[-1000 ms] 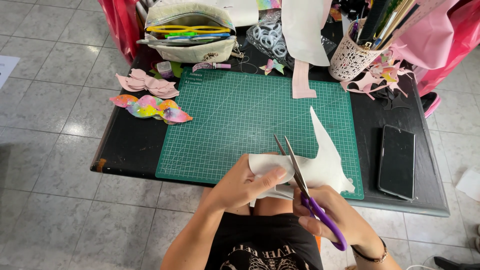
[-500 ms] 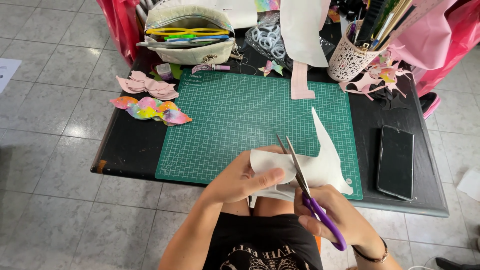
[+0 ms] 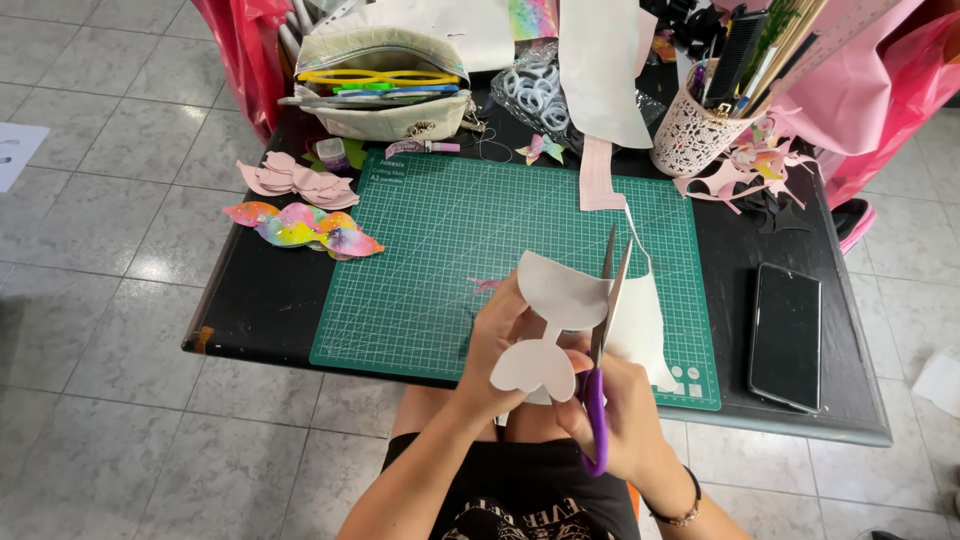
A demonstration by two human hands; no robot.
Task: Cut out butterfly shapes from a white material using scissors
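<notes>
2 bare hands: 1 left hand (image 3: 497, 345) and 1 right hand (image 3: 622, 415); 1 pair of purple-handled scissors (image 3: 600, 345); 1 pale pink sheet being cut (image 3: 560, 305); 1 green gridded cutting mat (image 3: 450, 245); 1 black rectangular phone (image 3: 786, 335); 1 black table (image 3: 260, 310); 1 cream zipped pencil pouch (image 3: 385, 85); 1 white lattice pen cup (image 3: 690, 135); 1 stack of pale pink wing cut-outs (image 3: 292, 180); 1 rainbow-coloured wing cut-out (image 3: 300, 228); 1 pink paper strip (image 3: 598, 187)
</notes>
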